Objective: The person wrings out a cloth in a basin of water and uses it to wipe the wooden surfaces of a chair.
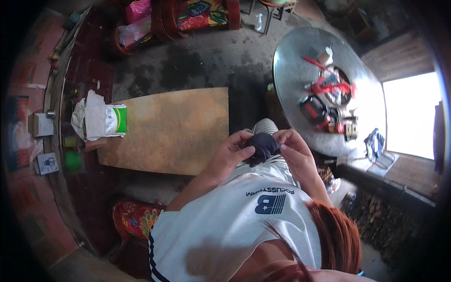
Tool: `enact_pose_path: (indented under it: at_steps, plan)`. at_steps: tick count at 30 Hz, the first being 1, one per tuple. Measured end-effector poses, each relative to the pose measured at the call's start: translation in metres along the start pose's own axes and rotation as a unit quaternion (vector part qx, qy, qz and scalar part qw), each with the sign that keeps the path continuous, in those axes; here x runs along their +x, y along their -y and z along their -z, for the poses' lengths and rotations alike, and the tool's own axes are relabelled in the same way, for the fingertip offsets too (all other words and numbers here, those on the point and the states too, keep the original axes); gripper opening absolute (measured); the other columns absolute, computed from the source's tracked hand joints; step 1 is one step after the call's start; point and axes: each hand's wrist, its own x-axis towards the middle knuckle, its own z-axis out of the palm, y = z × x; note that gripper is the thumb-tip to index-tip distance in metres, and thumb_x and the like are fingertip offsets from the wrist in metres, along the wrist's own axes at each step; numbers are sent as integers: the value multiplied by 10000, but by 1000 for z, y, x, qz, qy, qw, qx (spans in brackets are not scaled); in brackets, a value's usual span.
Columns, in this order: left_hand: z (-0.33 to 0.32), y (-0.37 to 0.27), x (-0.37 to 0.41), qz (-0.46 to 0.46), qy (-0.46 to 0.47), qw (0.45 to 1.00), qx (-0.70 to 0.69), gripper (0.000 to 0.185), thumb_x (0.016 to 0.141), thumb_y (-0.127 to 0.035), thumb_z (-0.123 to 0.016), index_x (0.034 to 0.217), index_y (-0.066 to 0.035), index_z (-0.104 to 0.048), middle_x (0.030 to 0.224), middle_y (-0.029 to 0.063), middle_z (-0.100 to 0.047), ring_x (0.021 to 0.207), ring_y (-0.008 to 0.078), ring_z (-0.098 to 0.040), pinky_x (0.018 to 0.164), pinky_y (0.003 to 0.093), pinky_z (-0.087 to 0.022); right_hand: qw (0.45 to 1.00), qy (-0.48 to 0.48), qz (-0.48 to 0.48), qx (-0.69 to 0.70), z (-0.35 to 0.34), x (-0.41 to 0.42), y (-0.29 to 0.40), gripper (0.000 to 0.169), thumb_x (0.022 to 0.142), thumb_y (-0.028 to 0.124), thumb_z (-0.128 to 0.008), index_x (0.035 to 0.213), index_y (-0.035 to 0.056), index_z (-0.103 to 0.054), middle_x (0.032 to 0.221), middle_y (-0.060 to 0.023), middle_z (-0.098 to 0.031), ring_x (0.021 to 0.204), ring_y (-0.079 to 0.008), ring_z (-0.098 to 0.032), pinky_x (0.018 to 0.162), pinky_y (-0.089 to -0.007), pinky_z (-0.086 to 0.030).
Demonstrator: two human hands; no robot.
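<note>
A dark, bunched piece of cloth (263,146) is held between my two hands, above my striped trouser legs. My left hand (236,149) pinches one side of it, the thumb lying over its surface. On the other side my right hand (290,144) grips its edge between thumb and fingertips. What kind of cloth item it is, I cannot tell. The parts of the fingers behind the cloth are hidden.
A wooden-topped table (169,130) stands beside my left arm, with a green and white bag (118,120) at its far end. Near my right arm is a round table (296,60) bearing a red-handled thing, a basin and several containers. Patterned seats (208,14) stand beyond.
</note>
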Motion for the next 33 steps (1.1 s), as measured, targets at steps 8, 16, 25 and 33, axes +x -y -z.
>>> enact_pose_path:
  at_steps: [8, 16, 25, 33]
  plan:
    - [4, -76, 146, 20, 45, 998, -29, 259, 847, -125, -609, 1069, -36, -507, 1006, 49, -570, 938, 125, -543, 879, 277, -414, 998, 7, -12, 67, 55, 158, 88, 79, 908, 48, -441, 985, 55, -457, 1049, -102, -524, 915, -147, -519, 799, -275, -426]
    - [-19, -181, 308, 37, 40, 995, -86, 226, 871, -181, -569, 1035, -28, -541, 946, 44, -579, 919, 130, -543, 858, 279, -427, 990, 22, -27, 137, 113, 325, 171, 99, 853, 26, -475, 950, 36, -486, 1002, -103, -553, 894, -158, -540, 810, -261, -425]
    - [-12, -279, 473, 20, -1, 981, -194, 209, 860, -140, -553, 1039, -37, -522, 1021, 93, -583, 981, 196, -559, 904, 334, -424, 980, 56, -60, 180, 151, 503, 225, 174, 896, 167, -470, 999, 32, -505, 959, -64, -567, 883, -164, -560, 802, -282, -452]
    - [34, -385, 668, -12, 32, 994, 107, 166, 834, -99, -559, 986, -41, -529, 972, 64, -580, 921, 141, -533, 849, 294, -416, 990, 41, -95, 97, 211, 672, 263, 210, 809, 110, -637, 974, 26, -537, 905, -32, -574, 844, -111, -545, 783, -248, -429]
